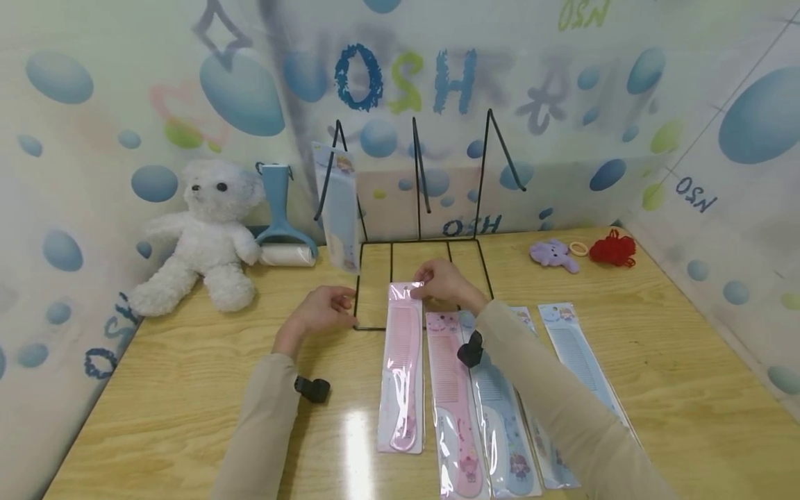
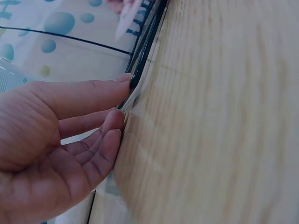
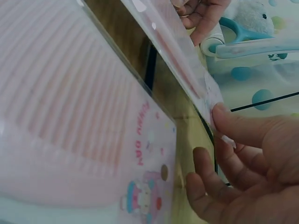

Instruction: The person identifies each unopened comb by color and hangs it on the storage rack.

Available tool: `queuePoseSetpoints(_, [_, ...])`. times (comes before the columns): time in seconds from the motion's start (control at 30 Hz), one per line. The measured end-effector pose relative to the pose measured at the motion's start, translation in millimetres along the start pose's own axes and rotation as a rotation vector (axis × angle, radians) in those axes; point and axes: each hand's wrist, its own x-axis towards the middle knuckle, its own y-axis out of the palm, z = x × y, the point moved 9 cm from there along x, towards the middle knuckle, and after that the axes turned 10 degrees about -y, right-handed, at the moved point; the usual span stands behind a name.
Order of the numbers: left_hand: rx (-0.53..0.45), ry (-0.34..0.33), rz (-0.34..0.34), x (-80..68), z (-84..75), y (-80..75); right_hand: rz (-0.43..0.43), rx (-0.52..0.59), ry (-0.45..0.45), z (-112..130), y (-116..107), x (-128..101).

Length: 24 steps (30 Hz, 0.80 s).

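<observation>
Combs: five packaged (image 1: 403, 368), one pinched by right hand (image 1: 440, 281)

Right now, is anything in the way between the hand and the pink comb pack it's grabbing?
No, nothing visible is in the way. The right hand already pinches the top end of the pink comb pack, which lies over the front edge of the black wire rack. The left hand rests by the rack's front left corner, apart from the pack.
</observation>
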Motion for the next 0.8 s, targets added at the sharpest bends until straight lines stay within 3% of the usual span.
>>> queuePoseSetpoints(0.37, [-0.008, -0.01, -0.002, -0.7, 0.8, 0.6, 0.024, -0.064, -0.176, 28, -14, 1])
queuePoseSetpoints(0.8, [0.005, 0.0, -0.008, 2.7, 3.3, -0.9, 0.029, -0.006, -0.387, 66, -25, -7])
